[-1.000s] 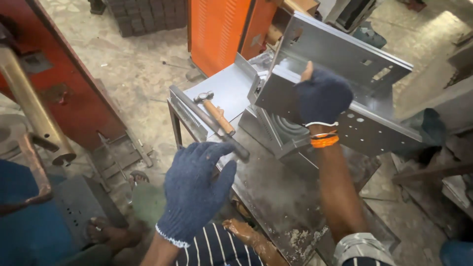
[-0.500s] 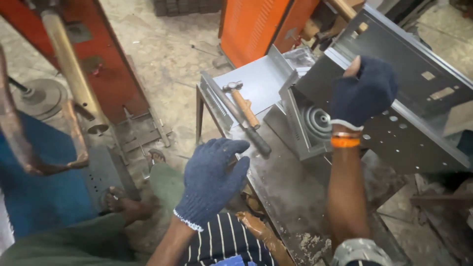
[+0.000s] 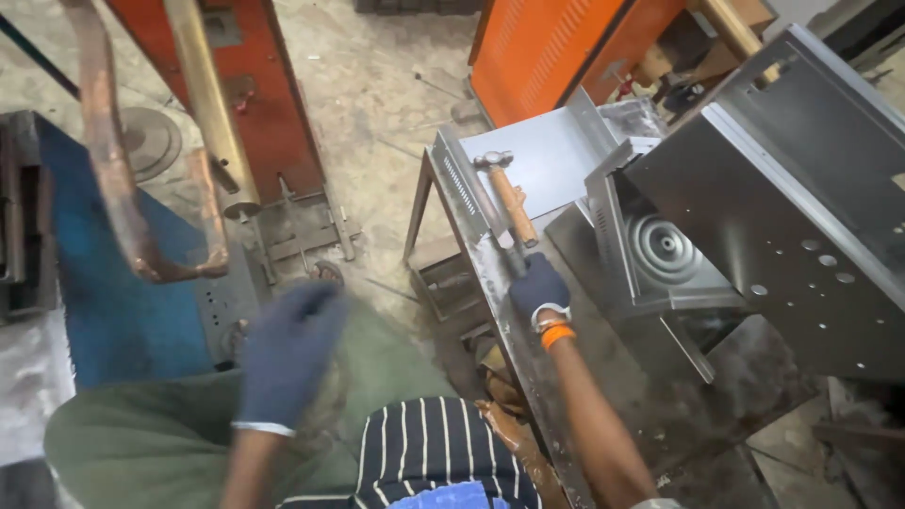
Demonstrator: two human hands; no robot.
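The right hand (image 3: 539, 286) gripped the wooden-handled steel hammer (image 3: 509, 203) at its handle end, head-heavy and rigid; the left hand (image 3: 287, 353) hung open, empty.

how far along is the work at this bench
Looks done: the folded grey sheet-metal housing stands on the steel workbench, already bent and punched with holes. In hand: the gloved right hand is at the lower end of the wooden-handled hammer lying along the bench edge; whether it grips it is unclear. The gloved left hand is blurred and holds nothing. Left: no hammering shows yet.
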